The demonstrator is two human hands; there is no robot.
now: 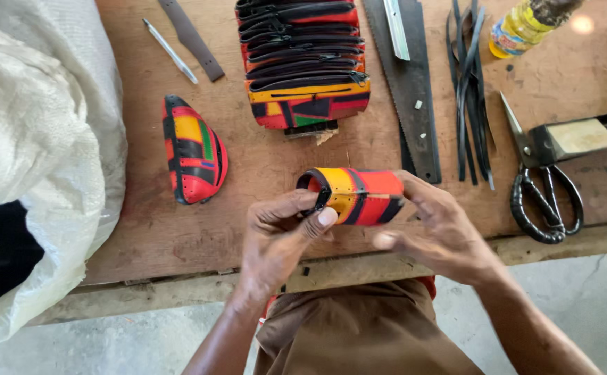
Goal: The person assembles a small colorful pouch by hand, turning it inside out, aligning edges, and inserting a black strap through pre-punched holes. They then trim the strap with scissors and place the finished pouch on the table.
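Both my hands hold a curved piece of patterned material [359,194] in red, yellow and black, just above the front of the wooden bench [262,208]. My left hand [279,232] pinches its left end, thumb on the black-edged rim. My right hand [435,229] cups its right end from below. A second patterned curved piece [194,149] lies on the bench to the left, apart from my hands. A stack of several similar pieces [307,59] stands at the back centre.
A white woven sack [39,139] bulges at the left. A hand saw [408,83], black strips [470,90], large black-handled scissors [543,180], a hammer head [581,135], a yellow bottle [519,28], a pen [170,50] and a dark strip [192,38] lie on the bench.
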